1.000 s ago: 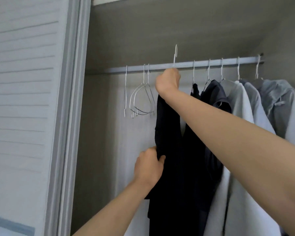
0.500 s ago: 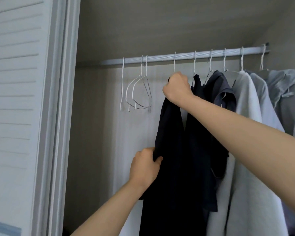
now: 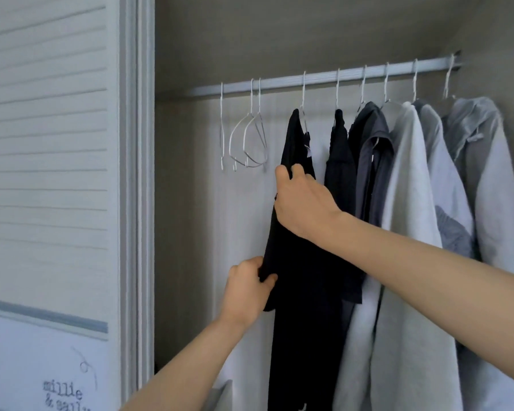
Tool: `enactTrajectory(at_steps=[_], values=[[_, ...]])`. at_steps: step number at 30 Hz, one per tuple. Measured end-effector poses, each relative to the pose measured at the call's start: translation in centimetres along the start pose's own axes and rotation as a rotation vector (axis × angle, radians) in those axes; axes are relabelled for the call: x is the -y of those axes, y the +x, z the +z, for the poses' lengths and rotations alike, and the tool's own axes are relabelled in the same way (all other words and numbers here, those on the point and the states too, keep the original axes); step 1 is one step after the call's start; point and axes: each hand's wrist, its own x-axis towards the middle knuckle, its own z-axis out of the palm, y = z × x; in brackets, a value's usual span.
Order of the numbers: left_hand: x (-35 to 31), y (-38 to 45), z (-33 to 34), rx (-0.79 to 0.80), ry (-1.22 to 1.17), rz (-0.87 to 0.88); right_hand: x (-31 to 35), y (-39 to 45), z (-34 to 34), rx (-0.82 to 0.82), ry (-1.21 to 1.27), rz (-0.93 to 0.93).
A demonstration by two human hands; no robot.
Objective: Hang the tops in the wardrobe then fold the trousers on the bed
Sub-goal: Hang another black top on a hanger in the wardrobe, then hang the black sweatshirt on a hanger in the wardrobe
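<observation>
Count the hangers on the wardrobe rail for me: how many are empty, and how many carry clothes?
Empty hangers: 3
Hangers with clothes: 6
Total on the rail: 9
The left hand and right hand grip the black top, which hangs on one of the 6.

To the left of your hands stands a white slatted sliding door (image 3: pixel 45 173); near its bottom you see small dark printed lettering (image 3: pixel 62 394).
</observation>
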Motion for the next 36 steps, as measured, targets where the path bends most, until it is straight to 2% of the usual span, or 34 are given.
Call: enactTrajectory(at_steps=[11,15,20,25,28,36], values=[[-0.7,-14.7,-9.2,-0.003,-0.115,-0.132,5.0,-13.4,-5.3,0.047,0.084,-0.172],[-0.9,-22.7,-13.5,-0.014,-0.075,-0.207,8.5,-19.2,-7.5,0.066,0.278,-0.212],[-0.9,-32.5,-18.5,-0.078,0.136,-0.277,14.0,-26.6,-10.4,0.116,0.686,-0.314],[-3.5,-43.3,-21.6,-0.235,0.233,-0.457,19.5,-34.2,-12.8,0.22,0.991,-0.42],[-5.9,-50.6,-22.1,-0.314,0.332,-0.632,22.2,-38.4,-14.3,0.275,1.135,-0.534],[-15.6,-71.8,-19.2,-0.743,0.537,-1.182,26.8,-53.0,-20.2,0.44,1.491,-0.935]])
